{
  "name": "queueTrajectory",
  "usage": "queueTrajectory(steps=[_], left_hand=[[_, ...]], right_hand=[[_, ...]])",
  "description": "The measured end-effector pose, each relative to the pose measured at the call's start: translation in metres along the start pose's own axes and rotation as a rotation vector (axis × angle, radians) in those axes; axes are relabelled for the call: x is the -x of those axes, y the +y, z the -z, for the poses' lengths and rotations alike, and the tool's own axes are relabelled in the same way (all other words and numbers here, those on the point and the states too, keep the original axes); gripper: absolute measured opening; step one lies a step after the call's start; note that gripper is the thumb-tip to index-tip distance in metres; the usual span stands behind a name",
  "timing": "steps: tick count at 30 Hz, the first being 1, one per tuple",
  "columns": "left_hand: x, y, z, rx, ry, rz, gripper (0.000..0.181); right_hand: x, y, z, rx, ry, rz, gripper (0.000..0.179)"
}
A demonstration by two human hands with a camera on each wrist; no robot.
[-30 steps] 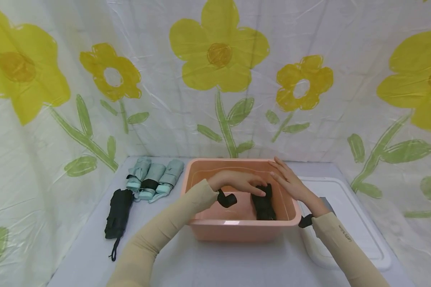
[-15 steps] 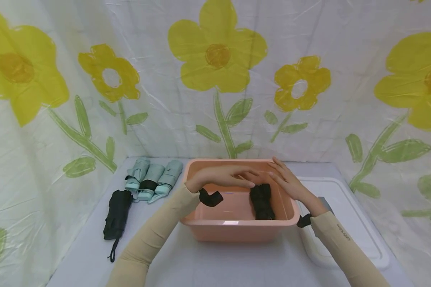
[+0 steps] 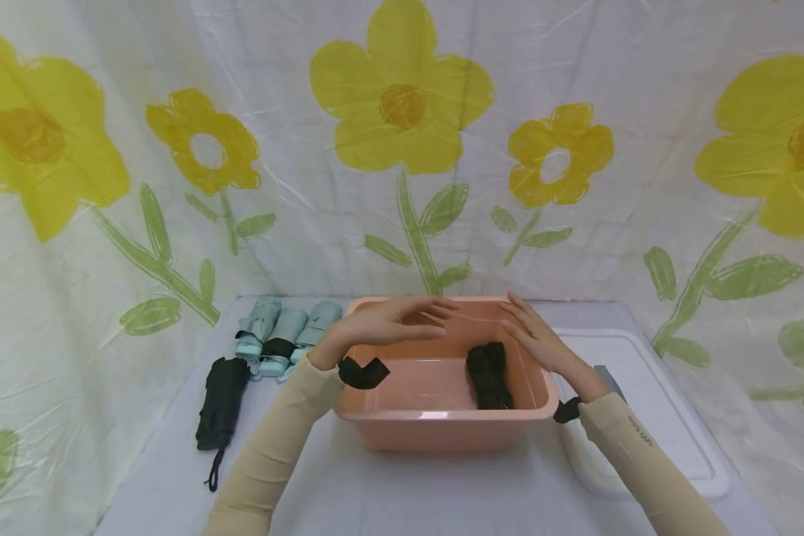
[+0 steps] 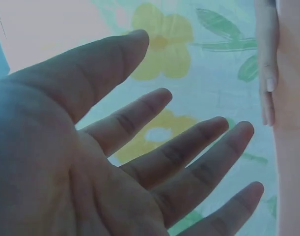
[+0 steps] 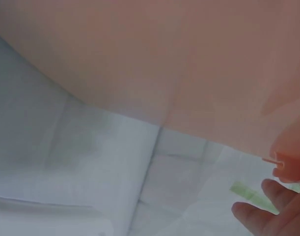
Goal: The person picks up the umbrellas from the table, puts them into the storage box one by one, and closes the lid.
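Note:
My left hand (image 3: 395,320) hovers over the left half of a pink plastic bin (image 3: 435,415), fingers spread and nothing in them; the left wrist view shows its bare palm (image 4: 110,182). Inside the bin, at the right, lies a folded black umbrella (image 3: 489,378). My right hand (image 3: 539,339) rests at the bin's right rim with its fingers extended. In the right wrist view, fingertips (image 5: 253,214) show beside the bin's pink outer wall (image 5: 164,64).
Left of the bin lie several folded light-green umbrellas (image 3: 286,335) side by side. In front of them is another black umbrella (image 3: 221,406) with a wrist loop. A white lid (image 3: 656,417) lies at the right, under my right forearm. A flower-print curtain (image 3: 295,223) hangs behind the table.
My left hand has moved away from the black umbrella in the bin, leftward and slightly up. My right hand has stayed at the rim.

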State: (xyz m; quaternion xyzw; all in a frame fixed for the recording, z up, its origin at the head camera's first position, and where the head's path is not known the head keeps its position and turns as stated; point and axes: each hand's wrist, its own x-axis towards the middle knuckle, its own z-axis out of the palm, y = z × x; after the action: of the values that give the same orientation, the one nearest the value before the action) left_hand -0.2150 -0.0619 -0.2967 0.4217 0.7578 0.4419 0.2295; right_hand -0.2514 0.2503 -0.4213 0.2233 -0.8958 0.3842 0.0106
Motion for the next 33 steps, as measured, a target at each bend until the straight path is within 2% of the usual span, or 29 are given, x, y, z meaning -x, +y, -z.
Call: queueTrajectory(steps=[4,11,18,19,27,33], left_hand=[[0.011,0.003,0.002,0.016,0.053,0.004,0.047],[0.021,-0.022,0.007,-0.005,0.156,-0.028,0.042],[0.037,-0.023,0.005,-0.012,0.256,-0.036,0.039],[0.039,-0.028,0.005,-0.019,0.267,-0.047,0.038],[0.061,-0.037,0.003,-0.072,0.319,-0.073,0.039],[0.072,-0.043,0.004,-0.109,0.354,-0.116,0.042]], right_hand=[[0.000,0.000,0.000,-0.009,-0.006,0.000,0.052],[0.001,0.002,-0.001,-0.008,-0.007,-0.002,0.051],[0.001,0.004,0.000,-0.007,-0.009,0.005,0.051],[0.000,0.004,-0.001,-0.007,-0.010,0.007,0.050],[0.001,0.005,-0.002,-0.006,-0.013,0.004,0.051],[0.000,0.004,0.000,0.002,-0.016,0.003,0.051]])
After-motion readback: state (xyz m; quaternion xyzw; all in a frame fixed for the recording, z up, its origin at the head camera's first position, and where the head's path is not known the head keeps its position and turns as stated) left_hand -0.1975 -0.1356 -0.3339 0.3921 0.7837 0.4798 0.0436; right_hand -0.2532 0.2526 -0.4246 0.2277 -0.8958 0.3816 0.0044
